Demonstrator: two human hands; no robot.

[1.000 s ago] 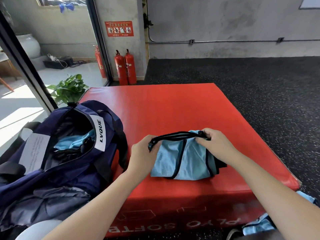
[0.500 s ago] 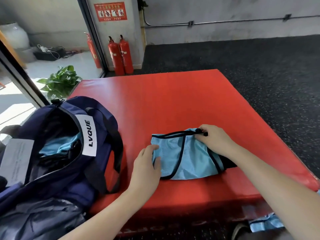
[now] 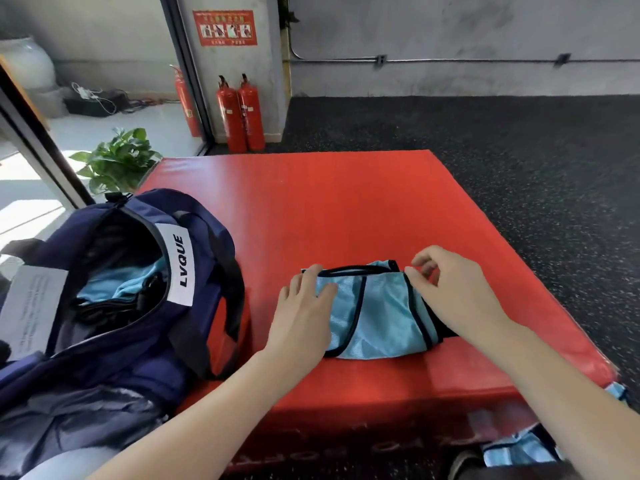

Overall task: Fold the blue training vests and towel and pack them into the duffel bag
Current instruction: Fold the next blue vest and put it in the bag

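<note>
— Speckled black rubber floor (image 3: 519, 140) and a grey concrete wall (image 3: 450, 32) lie beyond the red mat (image 3: 346, 209), a padded vinyl block with a smooth sheen. Where is the vest?

— On the mat's near half. The vest (image 3: 377, 313) is folded into a squat bundle with its long axis running left to right across the mat. It is shiny light-blue mesh with black piping along its edges and curving over its face.

— And the hands?

— The left hand (image 3: 304, 317) lies flat on the vest's left end, fingers straight and pressing the cloth. The right hand (image 3: 450, 289) is over the vest's right end, fingers loosely curled, thumb and forefinger close together at the piping; whether they actually pinch it cannot be told.

— The bag?

— The bag (image 3: 114, 306) sits at the mat's left edge, navy fabric, soft and slumped, unzipped, mouth facing up. A white label on its rim reads LVQUE. Light-blue cloth (image 3: 121, 285) shows inside; what lies deeper is dark and hard to make out. The bag's near end is cut off by the frame.

— Anything else?

— More light-blue cloth with black trim (image 3: 519, 448) lies below the mat's near right corner, partly hidden. Beyond the mat's far left corner stand red extinguishers (image 3: 240, 112) and a leafy plant (image 3: 117, 161).
</note>
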